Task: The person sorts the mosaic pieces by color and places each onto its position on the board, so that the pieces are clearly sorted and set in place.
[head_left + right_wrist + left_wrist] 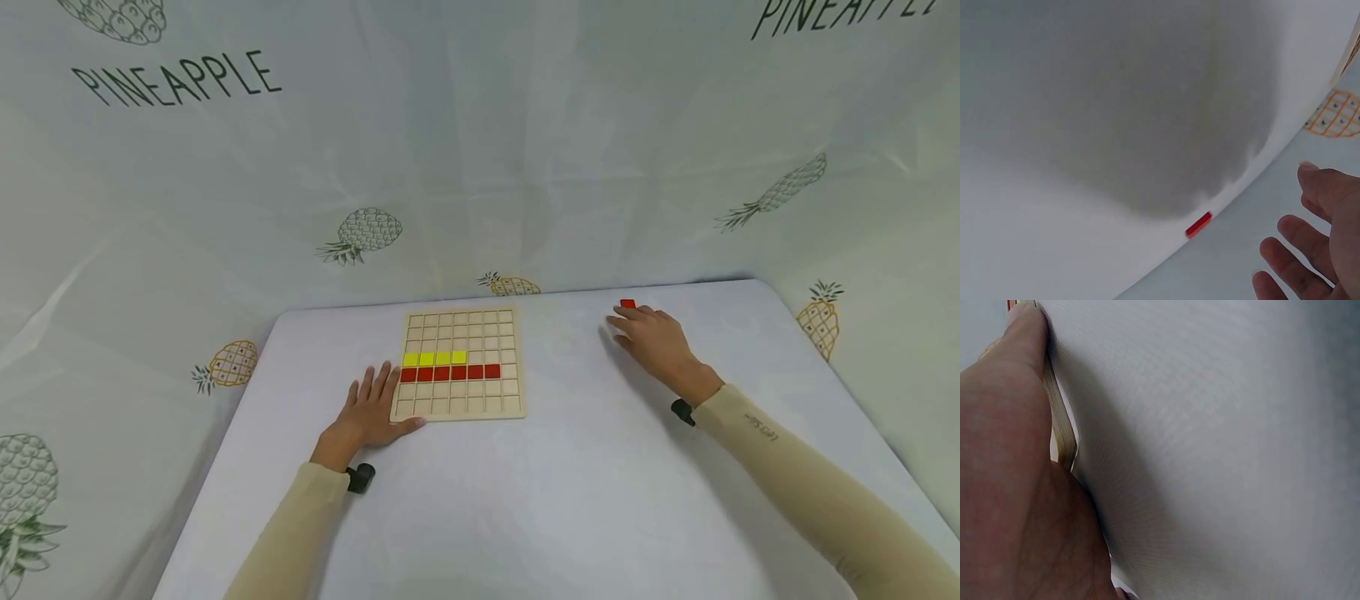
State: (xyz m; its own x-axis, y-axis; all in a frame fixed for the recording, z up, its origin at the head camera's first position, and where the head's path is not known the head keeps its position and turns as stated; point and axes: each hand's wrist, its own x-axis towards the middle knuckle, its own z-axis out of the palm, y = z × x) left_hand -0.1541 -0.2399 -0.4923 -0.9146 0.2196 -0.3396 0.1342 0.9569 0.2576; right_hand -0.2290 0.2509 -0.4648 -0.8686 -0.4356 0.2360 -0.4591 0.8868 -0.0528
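A wooden grid board (pixel 491 329) lies on the table with a row of several yellow tiles (pixel 427 359) just above a longer row of red tiles (pixel 459 373). My left hand (pixel 369 414) rests at the board's left edge, fingers extended, thumb across its lower left corner. In the left wrist view, the board's edge (pixel 1063 425) shows beside the thumb. Over the far right part of the table, my right hand (pixel 657 343) is raised above its shadow, holding nothing, fingers loosely bent. Just beyond it a single red tile (pixel 1199 225) lies near the table's back edge.
The white-covered table (pixel 570 500) meets a hanging pineapple-print cloth (pixel 600 150) along its back edge. The same cloth drapes down at both sides. Plain tabletop lies between the board and the right hand.
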